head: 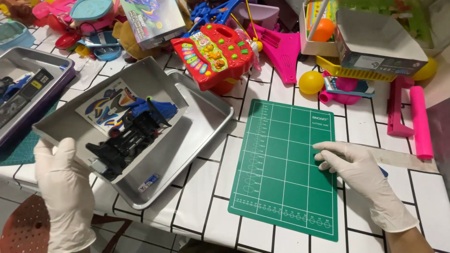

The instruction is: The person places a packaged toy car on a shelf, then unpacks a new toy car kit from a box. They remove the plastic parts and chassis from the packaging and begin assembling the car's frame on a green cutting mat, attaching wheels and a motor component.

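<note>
1. While the left hand [63,187], in a white glove, grips the near left corner of a grey metal tray [159,79], that tray sits tilted, left of the green cutting mat [281,187], resting in a second grey tray [206,126].
2. Inside the held tray lie a black toy car chassis [123,143], a blue car body [154,108] and a sticker sheet [101,108].
3. The right hand [354,166], also gloved, lies flat and open on the mat's right edge, holding nothing.
4. Beyond the mat's far edge on the desk [201,201] stands a red toy keyboard [212,52]; a yellow ball [311,82] lies just behind the mat's far right corner.
</note>
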